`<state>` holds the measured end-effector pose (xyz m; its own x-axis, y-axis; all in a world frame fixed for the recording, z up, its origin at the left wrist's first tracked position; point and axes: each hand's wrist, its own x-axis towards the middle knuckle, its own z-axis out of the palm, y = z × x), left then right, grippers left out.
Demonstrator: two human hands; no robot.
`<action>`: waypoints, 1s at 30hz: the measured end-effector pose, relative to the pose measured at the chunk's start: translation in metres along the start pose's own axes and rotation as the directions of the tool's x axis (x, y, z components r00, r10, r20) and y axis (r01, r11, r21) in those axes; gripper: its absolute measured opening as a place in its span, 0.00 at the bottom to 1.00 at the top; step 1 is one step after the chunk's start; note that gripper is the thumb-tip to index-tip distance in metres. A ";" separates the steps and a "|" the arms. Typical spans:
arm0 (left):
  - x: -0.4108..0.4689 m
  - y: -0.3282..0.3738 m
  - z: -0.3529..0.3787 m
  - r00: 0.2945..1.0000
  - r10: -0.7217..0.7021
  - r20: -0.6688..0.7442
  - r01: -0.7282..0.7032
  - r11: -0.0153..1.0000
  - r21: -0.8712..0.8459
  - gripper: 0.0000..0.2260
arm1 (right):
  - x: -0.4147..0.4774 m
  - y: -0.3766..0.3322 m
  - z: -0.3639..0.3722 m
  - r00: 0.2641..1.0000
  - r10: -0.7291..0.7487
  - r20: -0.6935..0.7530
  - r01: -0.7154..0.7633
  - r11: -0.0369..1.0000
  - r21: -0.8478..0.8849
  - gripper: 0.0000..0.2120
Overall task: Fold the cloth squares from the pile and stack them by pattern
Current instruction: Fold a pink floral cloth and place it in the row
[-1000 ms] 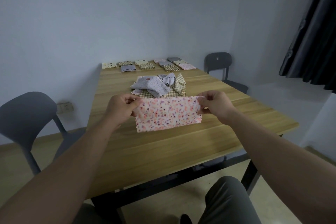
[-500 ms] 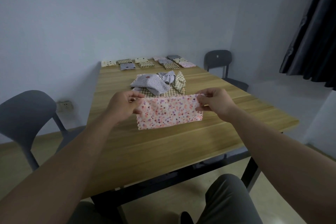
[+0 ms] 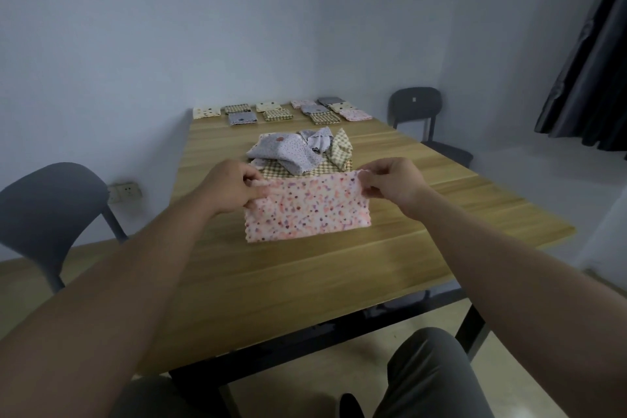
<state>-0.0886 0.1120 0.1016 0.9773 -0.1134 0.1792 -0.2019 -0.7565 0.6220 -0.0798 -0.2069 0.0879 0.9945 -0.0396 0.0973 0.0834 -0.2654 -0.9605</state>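
Observation:
A pink dotted cloth [image 3: 307, 210], folded in half into a rectangle, lies on the wooden table [image 3: 305, 282]. My left hand [image 3: 230, 188] pinches its upper left corner and my right hand [image 3: 393, 183] pinches its upper right corner, with the top edge lifted slightly. Just behind it sits the pile [image 3: 298, 153] of loose grey dotted and beige checked cloths. Several folded squares [image 3: 281, 110] lie in rows at the table's far end, sorted by pattern.
A grey chair [image 3: 44, 214] stands at the table's left and a dark chair [image 3: 417, 112] at its far right. A dark curtain [image 3: 590, 71] hangs on the right. My knee [image 3: 431, 377] shows below the table's near edge.
Both hands have kept their pinch on the pink cloth's top corners and shifted slightly. The cloth stays folded in half on the table.

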 end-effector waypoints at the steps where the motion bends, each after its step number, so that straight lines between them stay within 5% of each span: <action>1: 0.003 -0.002 0.001 0.996 0.022 -0.083 -0.021 1.000 0.016 0.10 | 0.002 0.002 0.003 0.998 -0.050 -0.034 0.051 0.999 0.003 0.07; 5: -0.007 -0.008 0.015 0.956 0.143 -0.257 -0.121 0.988 0.098 0.05 | -0.009 0.014 0.008 0.982 -0.148 -0.116 0.134 0.984 -0.121 0.06; 13: -0.063 -0.041 0.073 0.979 0.195 -0.062 -0.177 0.958 0.227 0.05 | -0.061 0.069 0.005 0.995 -0.068 0.072 0.092 0.897 -0.433 0.06; 22: -0.085 -0.026 0.067 0.972 0.232 0.044 -0.228 0.876 0.424 0.09 | -0.074 0.065 -0.004 0.956 -0.178 0.231 0.286 0.733 -0.617 0.05; 26: -0.077 -0.004 0.065 0.961 0.273 -0.046 -0.209 0.826 0.523 0.19 | -0.074 0.051 0.005 0.960 -0.228 0.162 0.278 0.724 -0.631 0.09; 30: -0.047 0.019 0.089 0.967 0.245 -0.071 -0.198 0.897 0.396 0.14 | -0.063 0.030 0.045 0.925 -0.368 0.091 0.347 0.727 -0.593 0.14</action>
<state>-0.1320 0.0459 0.0370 0.8911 -0.2493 0.3793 -0.3487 -0.9110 0.2203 -0.1375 -0.1689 0.0416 0.8955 0.1482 0.4197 0.3677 -0.7778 -0.5097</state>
